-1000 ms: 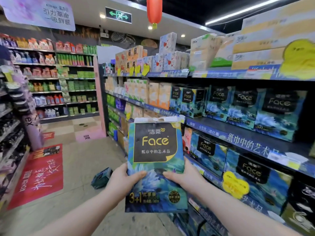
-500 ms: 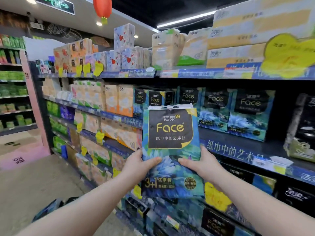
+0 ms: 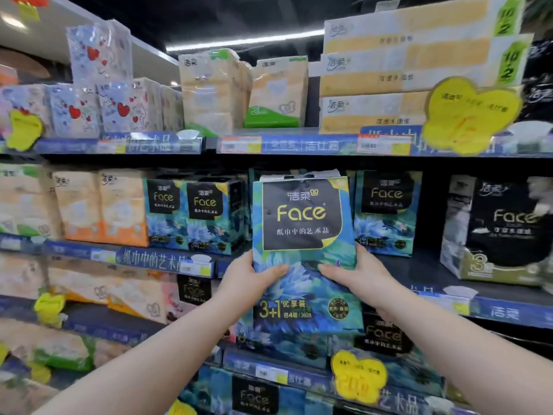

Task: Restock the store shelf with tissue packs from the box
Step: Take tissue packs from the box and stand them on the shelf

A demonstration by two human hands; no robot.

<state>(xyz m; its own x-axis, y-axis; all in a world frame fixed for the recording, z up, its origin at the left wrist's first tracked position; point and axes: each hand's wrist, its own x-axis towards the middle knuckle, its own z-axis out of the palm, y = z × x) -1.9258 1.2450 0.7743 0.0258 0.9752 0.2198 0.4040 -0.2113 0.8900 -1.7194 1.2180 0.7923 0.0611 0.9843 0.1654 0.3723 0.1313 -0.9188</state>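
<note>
1. While a person faces a wall of store shelving, both bare hands hold one tissue pack [image 3: 302, 223] upright just in front of the middle shelf [image 3: 419, 272]. The pack's lower half hangs below that shelf's front edge.
2. This pack is a squarish bundle in glossy blue-green floral film with a black "Face" label. It looks light for its bulk and soft enough to dent under a hard squeeze. The film is probably a little slippery, but nothing about it seems fragile. A palm on each side at mid-height, as now, should be a sound hold.
3. The left hand [image 3: 248, 283] is clamped on the pack's left edge, with its thumb [image 3: 273, 269] lying across the front. The other fingers are hidden behind the pack. The bare forearm rises from lower left towards the middle shelf.
4. The right hand [image 3: 359, 280] mirrors it on the right edge, thumb [image 3: 330, 269] across the front. Its forearm rises from lower right.
5. On the middle shelf, matching packs [image 3: 206, 217] stand left of the held one, and another matching pack [image 3: 386, 214] stands right of it. A black-wrapped pack [image 3: 502, 229] sits further right.
6. Whether the slot directly behind the held pack is free cannot be seen.
7. The base likely needs lifting over the middle shelf's edge before the pack is pushed back.
</note>
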